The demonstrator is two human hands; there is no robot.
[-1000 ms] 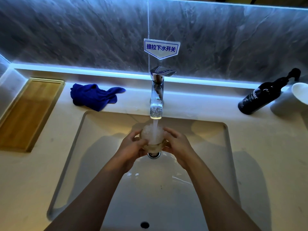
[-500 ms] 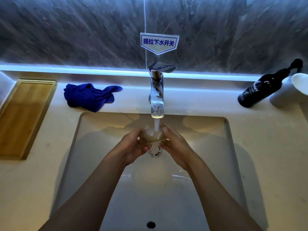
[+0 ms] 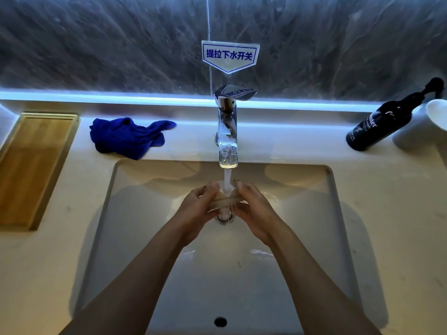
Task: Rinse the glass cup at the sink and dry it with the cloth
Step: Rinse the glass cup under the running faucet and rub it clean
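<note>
A: Wide shot first: a pale counter (image 3: 387, 213) under a dark marbled wall (image 3: 96, 44), with a white sink (image 3: 135, 238) sunk into the middle of it.

B: And on the far left of the counter, a wooden tray (image 3: 33, 170). Between the tray and the tap, a blue cloth (image 3: 125, 136) lies crumpled on the ledge, well apart from the hands.

A: Over on the right, a dark pump bottle (image 3: 377, 124) just beside a white cup (image 3: 435, 114) at the frame's edge.

B: Centre stage, the chrome tap (image 3: 227, 131) is running, a sign (image 3: 229, 55) on the wall right above it.

A: Under the stream, the left hand (image 3: 196, 211) and right hand (image 3: 256, 211) are both clamped on the glass cup (image 3: 223, 199), one on each side.

B: The cup sits directly over the drain (image 3: 225, 217), water (image 3: 227, 180) hitting it from above. Its exact tilt is hard to read.
</note>
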